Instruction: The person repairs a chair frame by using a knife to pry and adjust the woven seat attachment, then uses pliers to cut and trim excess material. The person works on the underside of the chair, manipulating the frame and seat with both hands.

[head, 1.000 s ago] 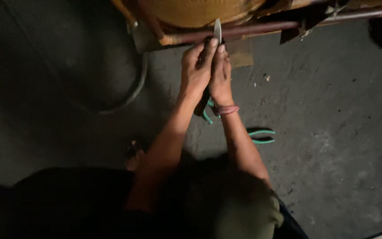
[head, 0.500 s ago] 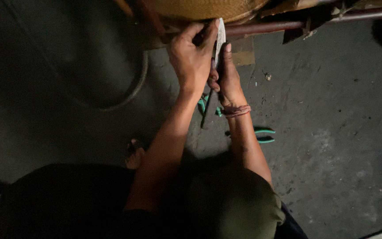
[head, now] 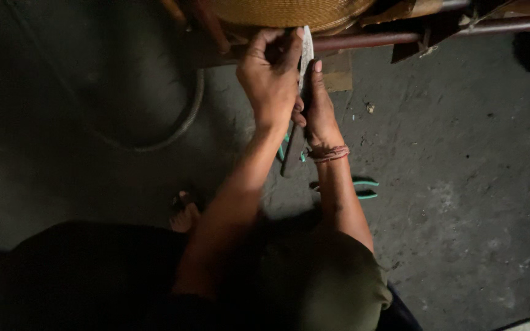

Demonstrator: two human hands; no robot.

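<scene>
The knife blade (head: 305,52), a thin pale metal strip, is standing on edge at the top of the head view, pointing up toward a rusty metal rod (head: 363,41) that is running across under a woven straw-coloured round thing (head: 289,11). The left hand (head: 271,79) is curling its fingers around the blade from the left, closed on it near its upper part. The right hand (head: 319,104) is pressing against the blade from the right, its thumb lying straight along the metal, so the blade is being pinched between the two hands. A reddish thread band (head: 329,153) is circling the right wrist. A dark handle (head: 291,153) is hanging down below the hands, over the concrete floor (head: 461,184). Green-handled pliers (head: 363,188) are lying on the floor just right of the right forearm, and another green-handled tool (head: 283,147) is partly hidden behind the wrists. A grey hose (head: 179,125) is curving across the floor to the left, well apart from the hands. Bare toes (head: 185,214) are showing beside the left forearm.
</scene>
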